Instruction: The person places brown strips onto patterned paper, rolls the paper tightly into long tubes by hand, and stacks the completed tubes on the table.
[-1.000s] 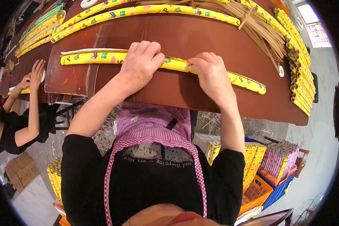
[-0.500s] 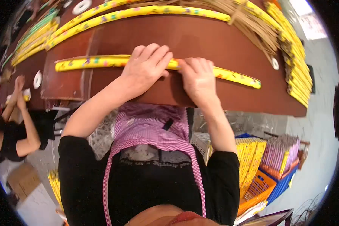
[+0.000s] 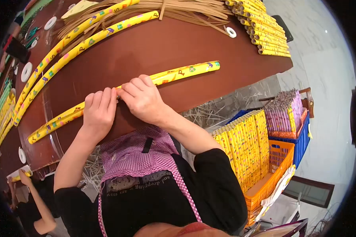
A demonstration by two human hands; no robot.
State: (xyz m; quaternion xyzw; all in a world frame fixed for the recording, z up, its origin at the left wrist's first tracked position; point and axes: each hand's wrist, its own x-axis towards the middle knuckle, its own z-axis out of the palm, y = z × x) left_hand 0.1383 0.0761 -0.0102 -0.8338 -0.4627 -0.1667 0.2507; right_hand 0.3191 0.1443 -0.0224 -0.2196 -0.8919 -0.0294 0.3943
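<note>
Head view: left hand [image 3: 100, 113] and right hand [image 3: 141, 98] were side by side, fingers pinched on middle of yellow roll [image 3: 201, 69] on brown counter [image 3: 186, 43]. Letter P showed on roll; black shirt [image 3: 209, 177] had upside-down word "and".

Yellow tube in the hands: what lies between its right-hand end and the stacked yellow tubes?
Bare brown tabletop alone lies between tube and stack, in the head view.

We see a big brown bench [image 3: 194, 47]. Past its right edge, the pale floor [image 3: 320, 67] has grey marks and shines a little. White scraps [image 3: 209, 110] lie under its near edge. Lower right, a dark frame [image 3: 331, 193] holds a greyish pane.
</note>
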